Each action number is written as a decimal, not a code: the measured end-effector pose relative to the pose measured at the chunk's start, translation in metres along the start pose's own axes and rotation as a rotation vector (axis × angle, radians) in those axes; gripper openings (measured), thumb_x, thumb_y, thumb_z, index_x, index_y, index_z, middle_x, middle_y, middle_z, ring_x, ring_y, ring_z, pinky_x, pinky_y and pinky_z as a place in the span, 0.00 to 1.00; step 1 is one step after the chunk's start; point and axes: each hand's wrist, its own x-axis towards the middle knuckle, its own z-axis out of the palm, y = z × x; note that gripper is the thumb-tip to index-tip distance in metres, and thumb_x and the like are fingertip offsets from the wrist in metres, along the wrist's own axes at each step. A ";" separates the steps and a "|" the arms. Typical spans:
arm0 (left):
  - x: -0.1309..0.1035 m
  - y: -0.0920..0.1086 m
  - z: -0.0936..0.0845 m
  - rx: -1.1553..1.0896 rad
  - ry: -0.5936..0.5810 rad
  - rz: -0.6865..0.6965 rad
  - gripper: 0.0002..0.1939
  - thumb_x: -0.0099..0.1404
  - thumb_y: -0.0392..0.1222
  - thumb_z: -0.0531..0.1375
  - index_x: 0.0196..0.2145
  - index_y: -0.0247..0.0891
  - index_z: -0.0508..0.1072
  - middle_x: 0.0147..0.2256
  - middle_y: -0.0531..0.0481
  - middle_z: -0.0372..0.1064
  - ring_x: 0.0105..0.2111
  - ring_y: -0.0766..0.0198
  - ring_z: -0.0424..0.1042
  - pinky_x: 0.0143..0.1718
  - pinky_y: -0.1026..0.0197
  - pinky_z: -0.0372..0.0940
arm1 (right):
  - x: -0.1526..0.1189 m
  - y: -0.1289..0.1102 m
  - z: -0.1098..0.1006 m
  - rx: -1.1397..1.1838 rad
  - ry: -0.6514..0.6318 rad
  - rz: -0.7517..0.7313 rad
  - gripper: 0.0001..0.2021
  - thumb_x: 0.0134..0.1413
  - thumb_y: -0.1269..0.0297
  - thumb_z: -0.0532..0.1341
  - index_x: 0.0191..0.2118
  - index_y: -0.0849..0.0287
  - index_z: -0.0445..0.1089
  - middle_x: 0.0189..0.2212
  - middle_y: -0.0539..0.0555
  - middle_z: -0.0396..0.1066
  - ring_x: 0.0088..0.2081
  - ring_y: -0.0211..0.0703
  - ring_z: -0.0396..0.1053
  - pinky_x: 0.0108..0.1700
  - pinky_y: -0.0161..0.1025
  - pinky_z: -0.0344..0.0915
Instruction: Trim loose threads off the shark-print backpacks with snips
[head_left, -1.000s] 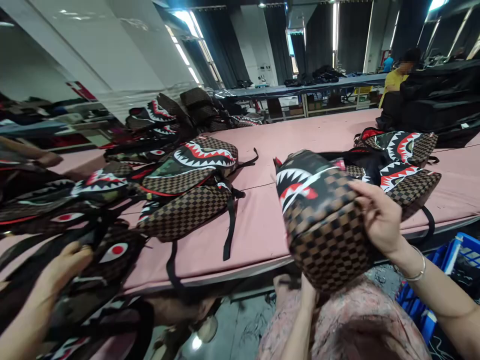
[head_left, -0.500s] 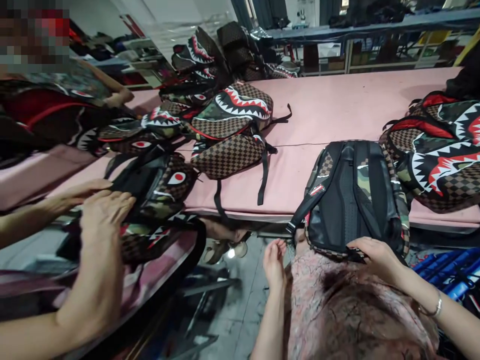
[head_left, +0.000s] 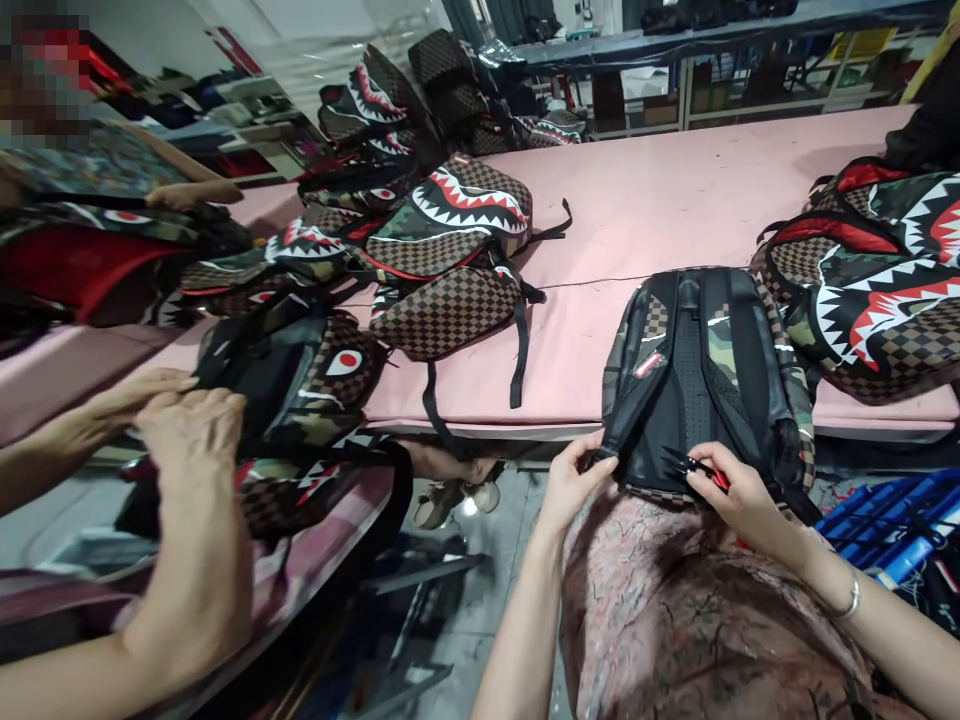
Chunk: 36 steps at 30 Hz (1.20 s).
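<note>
A backpack (head_left: 694,370) lies with its black straps facing up at the edge of the pink table, its lower end over my lap. My left hand (head_left: 574,480) pinches the strap at the backpack's lower left corner. Small black thread snips (head_left: 694,467) with a red part are in my right hand (head_left: 731,490), their blades pointing left over the backpack's lower middle. A bracelet circles my right wrist.
Shark-mouth backpacks (head_left: 892,300) lie at the right on the pink table (head_left: 645,190), and more (head_left: 450,260) are heaped left of centre. Another person's hands (head_left: 187,420) work on a backpack at the left. A second person stands behind. Blue crates (head_left: 892,525) are at lower right.
My left hand has moved up and right onto the strap and closed on it. My right hand has shifted slightly left, and the snips have come into view in it.
</note>
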 end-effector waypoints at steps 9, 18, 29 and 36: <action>-0.041 0.023 0.058 -0.161 0.199 -0.080 0.12 0.48 0.39 0.66 0.31 0.37 0.70 0.30 0.54 0.69 0.31 0.69 0.67 0.35 0.67 0.62 | 0.049 -0.011 0.026 0.418 0.045 0.129 0.11 0.44 0.56 0.60 0.26 0.60 0.66 0.18 0.46 0.58 0.20 0.33 0.54 0.24 0.32 0.53; -0.048 0.036 0.045 0.016 0.324 -0.060 0.12 0.49 0.38 0.65 0.34 0.37 0.71 0.34 0.51 0.70 0.35 0.66 0.69 0.39 0.65 0.63 | 0.057 -0.020 0.047 0.552 -0.080 0.124 0.16 0.46 0.53 0.58 0.19 0.61 0.62 0.14 0.44 0.54 0.19 0.31 0.50 0.22 0.32 0.49; -0.046 0.034 0.051 0.064 0.442 0.009 0.06 0.52 0.41 0.62 0.25 0.35 0.71 0.24 0.53 0.67 0.27 0.68 0.65 0.31 0.66 0.62 | 0.020 -0.019 0.004 -0.111 -0.021 -0.257 0.12 0.57 0.56 0.51 0.39 0.59 0.65 0.27 0.51 0.70 0.28 0.37 0.66 0.31 0.31 0.57; -0.046 0.032 0.056 0.051 0.462 0.010 0.06 0.52 0.42 0.62 0.25 0.36 0.71 0.24 0.53 0.67 0.26 0.68 0.65 0.30 0.66 0.61 | 0.014 -0.022 -0.002 -0.587 -0.063 -0.457 0.15 0.59 0.56 0.49 0.39 0.57 0.69 0.25 0.53 0.71 0.27 0.38 0.66 0.30 0.35 0.52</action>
